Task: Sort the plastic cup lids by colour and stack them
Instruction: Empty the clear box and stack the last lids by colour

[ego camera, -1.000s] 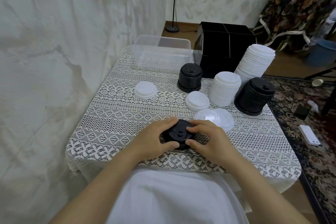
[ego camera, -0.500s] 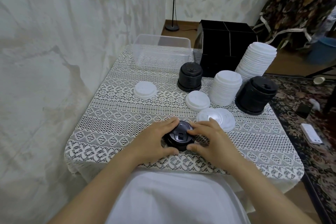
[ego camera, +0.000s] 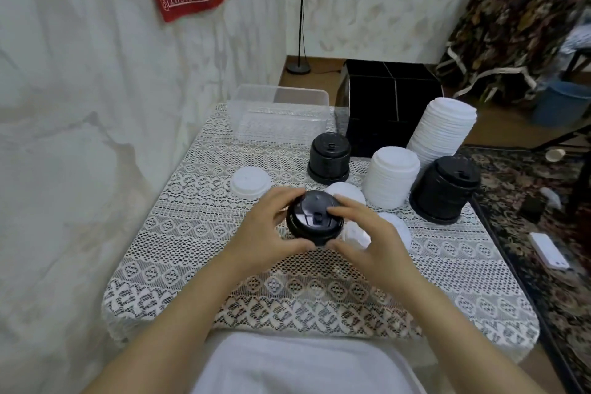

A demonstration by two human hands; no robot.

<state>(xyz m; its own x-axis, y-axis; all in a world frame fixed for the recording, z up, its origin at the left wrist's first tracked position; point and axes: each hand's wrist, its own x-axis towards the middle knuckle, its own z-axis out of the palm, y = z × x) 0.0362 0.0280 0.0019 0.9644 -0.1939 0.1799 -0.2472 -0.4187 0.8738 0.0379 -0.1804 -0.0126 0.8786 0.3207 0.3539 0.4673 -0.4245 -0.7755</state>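
Both forearms reach forward; the left hand [ego camera: 268, 227] and right hand [ego camera: 374, 240] pinch a short black lid stack [ego camera: 315, 217] between curled fingers, above the desk [ego camera: 192, 233], whose near half lies open.

Black lids [ego camera: 315, 222], white lace tablecloth [ego camera: 192, 233]

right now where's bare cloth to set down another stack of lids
Bare lace tablecloth runs down the wall side, between the single white lid and the near edge, and near right of the right hand. Crowded: the far right, with the black stacks, white stacks and loose lids.
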